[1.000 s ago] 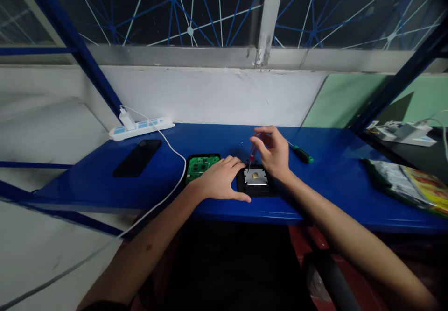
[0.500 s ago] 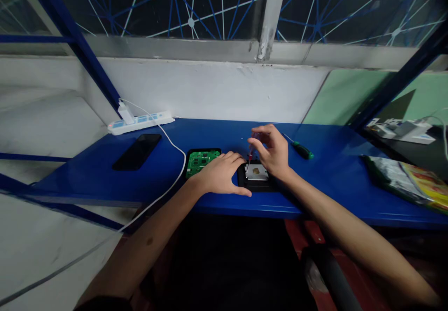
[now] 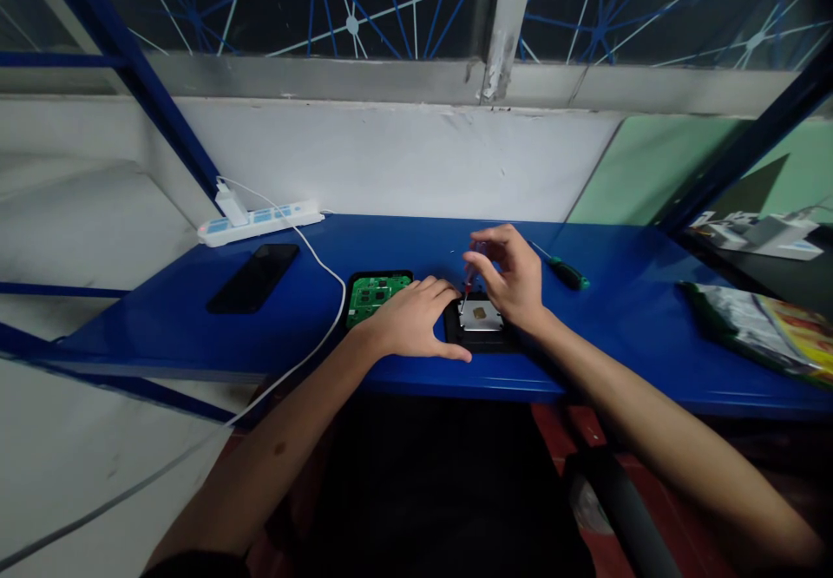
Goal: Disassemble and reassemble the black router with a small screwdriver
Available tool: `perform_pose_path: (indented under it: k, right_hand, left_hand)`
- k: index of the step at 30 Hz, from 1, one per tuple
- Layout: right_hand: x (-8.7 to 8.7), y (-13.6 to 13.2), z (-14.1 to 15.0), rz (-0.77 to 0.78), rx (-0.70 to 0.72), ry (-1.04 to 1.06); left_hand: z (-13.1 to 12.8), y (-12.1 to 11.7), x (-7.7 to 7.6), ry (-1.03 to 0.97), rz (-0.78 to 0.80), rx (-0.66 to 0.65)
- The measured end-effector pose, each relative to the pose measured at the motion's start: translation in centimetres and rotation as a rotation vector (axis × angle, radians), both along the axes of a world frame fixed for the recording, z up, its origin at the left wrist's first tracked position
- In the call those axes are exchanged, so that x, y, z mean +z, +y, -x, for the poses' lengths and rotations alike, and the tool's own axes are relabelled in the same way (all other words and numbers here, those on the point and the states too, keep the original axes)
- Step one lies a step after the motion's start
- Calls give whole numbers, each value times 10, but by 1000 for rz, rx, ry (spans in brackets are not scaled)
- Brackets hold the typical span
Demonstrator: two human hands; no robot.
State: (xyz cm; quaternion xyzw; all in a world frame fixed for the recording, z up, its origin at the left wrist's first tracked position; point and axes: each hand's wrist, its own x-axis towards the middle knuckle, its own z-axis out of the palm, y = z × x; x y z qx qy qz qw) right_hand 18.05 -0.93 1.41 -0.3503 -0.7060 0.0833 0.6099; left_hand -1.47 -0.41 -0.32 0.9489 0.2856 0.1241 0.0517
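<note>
My right hand is closed around a small screwdriver with a partly clear, reddish handle. The screwdriver stands nearly upright, its tip at the left end of a silver metal plate inside a black case. My left hand holds the case at its left side, thumb at the near corner and fingers at the far one. Left of it, partly covered by that hand, lies a green circuit board in a dark shell. Whether a screw sits under the tip is too small to see.
A green-handled screwdriver lies to the right. On the left are a black phone, a white power strip and a white cable crossing the blue table. A shiny packet lies at the right.
The view has shifted slightly. Both hands, the screwdriver and the case keep nearly the same places relative to each other.
</note>
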Motion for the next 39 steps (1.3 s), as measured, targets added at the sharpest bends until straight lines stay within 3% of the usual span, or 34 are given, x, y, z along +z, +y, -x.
perform_pose_path:
  k: [12, 17, 29, 35, 39]
  right_hand:
    - [7, -6, 3, 130, 125, 52]
    - [6, 0, 1, 100, 131, 115]
    - [16, -4, 0, 237, 134, 113]
    - [13, -7, 1, 273, 277, 113]
    - [8, -8, 2, 264, 266, 82]
  left_hand:
    - [0, 0, -1, 10, 7, 1]
    - [1, 0, 1, 11, 15, 0]
    - [1, 0, 1, 15, 59, 4]
    - [1, 1, 0, 20, 50, 2]
    - [0, 1, 1, 5, 45, 2]
